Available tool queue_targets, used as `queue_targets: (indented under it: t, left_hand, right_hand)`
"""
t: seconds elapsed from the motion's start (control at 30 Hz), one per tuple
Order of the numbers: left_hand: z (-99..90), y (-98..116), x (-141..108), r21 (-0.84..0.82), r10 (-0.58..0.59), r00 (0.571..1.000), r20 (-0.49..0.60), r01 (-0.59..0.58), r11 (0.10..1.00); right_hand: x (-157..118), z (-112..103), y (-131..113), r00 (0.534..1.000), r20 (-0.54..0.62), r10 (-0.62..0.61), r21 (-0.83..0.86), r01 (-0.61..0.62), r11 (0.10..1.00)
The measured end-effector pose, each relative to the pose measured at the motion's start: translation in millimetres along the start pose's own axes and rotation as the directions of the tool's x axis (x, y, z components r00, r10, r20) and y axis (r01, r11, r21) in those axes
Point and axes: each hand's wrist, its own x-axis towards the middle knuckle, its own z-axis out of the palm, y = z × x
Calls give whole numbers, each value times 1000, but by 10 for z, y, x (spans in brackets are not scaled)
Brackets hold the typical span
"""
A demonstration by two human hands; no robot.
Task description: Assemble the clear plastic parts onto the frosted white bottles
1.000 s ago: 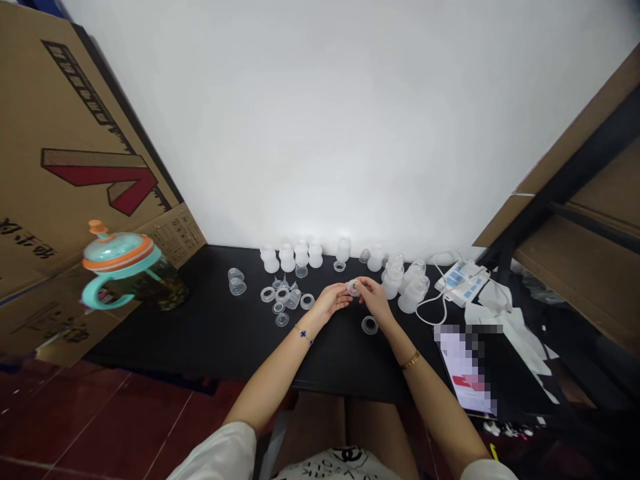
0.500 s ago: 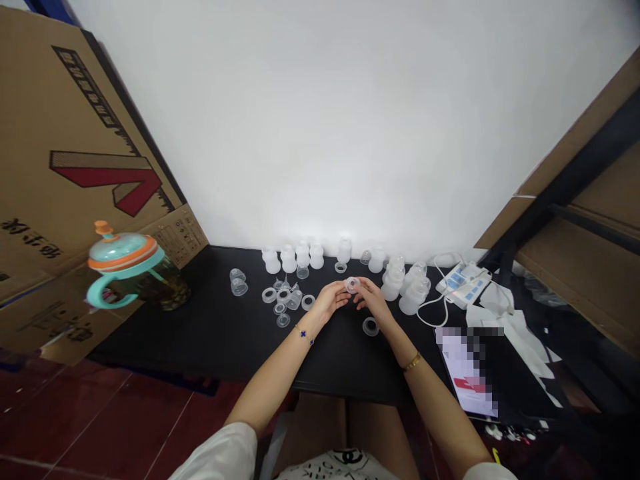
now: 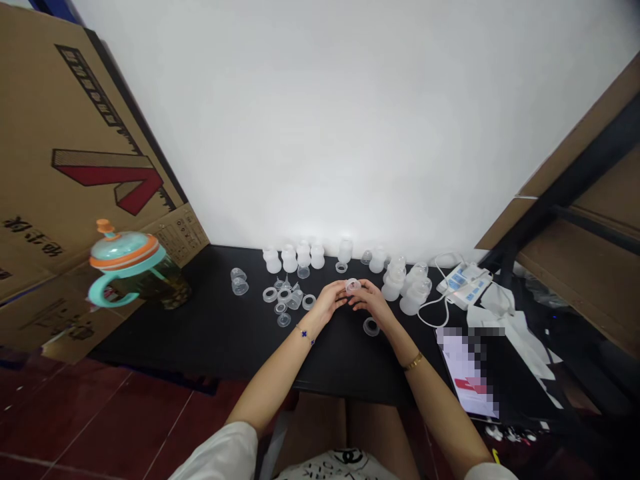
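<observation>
"Holding the clear ring [image 3: 353, 285], are you? Where does it sit?"

"At the tips of your fingers, over the black table [image 3: 240, 347]: your left hand [image 3: 330, 300] is clamped on its left edge, your right hand [image 3: 371, 298] on its right; how tightly, I cannot tell. A second ring [image 3: 371, 327] lies just beside your right wrist."

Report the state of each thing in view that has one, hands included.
Left hand: fingers closed on the ring
Right hand: fingers curled, touching the ring
Ring: held up between both hands
Near ring: lying loose on the table
Left bottles: standing in a row
Right bottles: standing, clear domes on top
Jug: upright, lid on
Screen: lit, partly pixelated
</observation>
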Motion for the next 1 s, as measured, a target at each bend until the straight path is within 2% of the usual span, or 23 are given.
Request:
queue_targets:
  t: [0.2, 0.37, 1.0]
  left_hand:
    - [6, -27, 9, -20, -17, 1000, -15, 17, 1000]
    - [-1, -50, 19, -23, -13, 1000, 17, 13, 1000]
    - [-23, -83, 58, 4, -31, 999, 41, 31, 1000]
  right_hand:
    - [13, 9, 9, 999, -7, -41, 34, 41, 999]
    - [13, -3, -10, 999, 10, -44, 30, 44, 999]
    - [-3, 28, -13, 995, -46, -92, 11, 93, 996]
